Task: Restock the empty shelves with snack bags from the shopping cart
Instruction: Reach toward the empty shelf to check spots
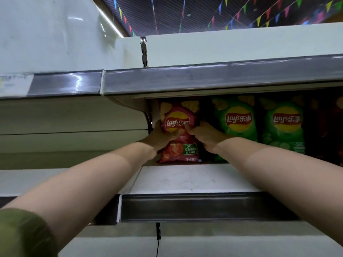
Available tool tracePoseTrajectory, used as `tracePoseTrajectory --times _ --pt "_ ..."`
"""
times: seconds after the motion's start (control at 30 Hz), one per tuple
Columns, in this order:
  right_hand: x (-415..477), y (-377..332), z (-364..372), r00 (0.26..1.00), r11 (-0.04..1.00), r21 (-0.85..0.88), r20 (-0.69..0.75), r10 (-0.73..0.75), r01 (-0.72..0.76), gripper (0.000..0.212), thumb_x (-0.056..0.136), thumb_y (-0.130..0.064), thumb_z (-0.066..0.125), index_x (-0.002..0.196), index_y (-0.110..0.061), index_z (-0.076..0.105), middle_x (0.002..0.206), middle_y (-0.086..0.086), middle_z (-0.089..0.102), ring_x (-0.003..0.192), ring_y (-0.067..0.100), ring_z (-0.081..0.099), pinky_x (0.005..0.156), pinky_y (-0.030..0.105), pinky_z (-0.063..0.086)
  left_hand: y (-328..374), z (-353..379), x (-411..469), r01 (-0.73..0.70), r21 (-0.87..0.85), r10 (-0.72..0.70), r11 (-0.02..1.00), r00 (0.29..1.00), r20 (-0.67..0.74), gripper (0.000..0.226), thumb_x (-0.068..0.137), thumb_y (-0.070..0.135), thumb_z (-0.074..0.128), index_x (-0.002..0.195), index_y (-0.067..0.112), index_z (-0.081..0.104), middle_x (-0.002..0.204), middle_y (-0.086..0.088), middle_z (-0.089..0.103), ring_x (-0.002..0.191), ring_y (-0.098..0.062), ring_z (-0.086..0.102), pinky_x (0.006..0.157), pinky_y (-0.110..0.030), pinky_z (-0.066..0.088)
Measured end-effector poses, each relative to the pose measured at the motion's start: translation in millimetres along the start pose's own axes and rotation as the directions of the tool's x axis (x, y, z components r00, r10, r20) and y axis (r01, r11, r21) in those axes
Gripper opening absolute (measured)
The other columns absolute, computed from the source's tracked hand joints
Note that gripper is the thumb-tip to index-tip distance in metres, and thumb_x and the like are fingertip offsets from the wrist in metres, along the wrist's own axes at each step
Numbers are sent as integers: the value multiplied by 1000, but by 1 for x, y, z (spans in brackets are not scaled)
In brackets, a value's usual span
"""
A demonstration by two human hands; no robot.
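Closest in, an olive sleeve [22, 232] at the lower left, then two bare forearms reaching up and away over the dark price rail [204, 206] of the shelf [185, 179]. Past that pale deck, here's the action: the red Lay's tomato chip bag [178, 151] stands upright at the back, at the left end of the row, its bottom edge seemingly down on the shelf. The left hand [160, 135] clamps its left edge, thumb laid across the front under the logo. The right hand [206, 137] curls round the right edge, fingertips on the front near the middle. So both hands have it. By the look of it this is a puffed, air-filled pouch: very light, soft-walled, with glossy film that will slide under a loose hold and crisps that will crush if the belly is squeezed. It is best taken at the side seams or top crimp and nudged square, not pressed. Just beside it on the right is a first green Lay's bag [238, 125], then a second green Lay's bag [285, 127], then something darker, too dim to name. Above runs the upper shelf rail [204, 78], and beyond it coloured pennants [258, 20] hang under a dark ceiling. The shopping cart is out of view.
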State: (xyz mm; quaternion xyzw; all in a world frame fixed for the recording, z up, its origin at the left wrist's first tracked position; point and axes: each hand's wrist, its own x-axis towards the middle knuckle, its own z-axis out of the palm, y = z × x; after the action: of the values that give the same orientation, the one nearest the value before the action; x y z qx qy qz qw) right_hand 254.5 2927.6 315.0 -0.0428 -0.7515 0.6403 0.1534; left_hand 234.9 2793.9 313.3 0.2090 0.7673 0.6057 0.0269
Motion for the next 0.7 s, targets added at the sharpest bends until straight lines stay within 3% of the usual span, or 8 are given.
tracePoseTrajectory --times 0.13,0.17,0.23,0.3,0.37,0.47,0.63,0.7 --pt "-11 -3 -2 984 959 -277 -141 -107 64 52 94 -35 53 136 -7 40 133 13 52 118 32 52 98 41 46 6 0 -19 10 26 -6 1000 991 -130 99 71 44 76 149 22 19 148 -6 40 129 -30 46 102 -41 43" --pt "-16 -5 -3 970 933 -351 -188 -152 79 53 94 -34 52 138 -6 37 134 14 50 120 33 51 98 42 45 7 0 -26 12 19 -9 1000 986 -167 94 73 42 76 148 18 23 145 -4 43 125 -28 48 97 -36 47" --pt "-33 -11 -3 951 894 -429 -204 -234 128 52 94 -27 53 137 -6 34 137 16 45 123 35 47 100 44 43 8 -2 -44 -5 8 6 1000 977 -215 70 80 35 73 136 13 36 119 1 55 101 -19 54 71 -18 52" --pt "-61 -16 5 945 872 -443 -138 -297 210 36 93 -20 52 126 -7 44 131 15 49 118 33 49 97 38 44 8 -3 -69 7 9 -4 1000 960 -279 48 86 28 69 123 10 44 90 3 56 81 -14 55 63 -15 50" --pt "-93 -17 19 928 871 -384 -83 -364 307 24 92 -19 52 113 -7 52 118 15 56 108 32 54 87 33 44 3 -7 -95 2 88 30 996 934 -356 44 86 28 68 121 13 45 92 0 58 81 -13 58 70 -18 50" --pt "-132 -14 52 868 859 -167 -25 -495 485 32 83 -15 56 114 -8 48 115 15 57 106 30 54 92 40 45 -7 -19 -140 17 182 66 983 895 -441 54 83 27 71 127 12 45 119 -7 57 111 -20 55 96 -30 44" --pt "-183 -3 121 811 822 135 134 -569 554 31 82 1 54 104 -19 42 112 7 51 106 20 51 94 33 44 -23 -60 -225 -66 171 155 983 797 -584 26 87 8 64 104 20 50 109 1 55 93 -8 53 85 -20 43" --pt "-202 -1 150 782 804 213 198 -591 555 31 81 0 53 103 -20 42 111 7 51 106 19 51 92 29 44 -27 -82 -258 -91 191 193 977 757 -625 29 86 1 63 95 26 51 104 2 56 90 -9 55 85 -20 47"
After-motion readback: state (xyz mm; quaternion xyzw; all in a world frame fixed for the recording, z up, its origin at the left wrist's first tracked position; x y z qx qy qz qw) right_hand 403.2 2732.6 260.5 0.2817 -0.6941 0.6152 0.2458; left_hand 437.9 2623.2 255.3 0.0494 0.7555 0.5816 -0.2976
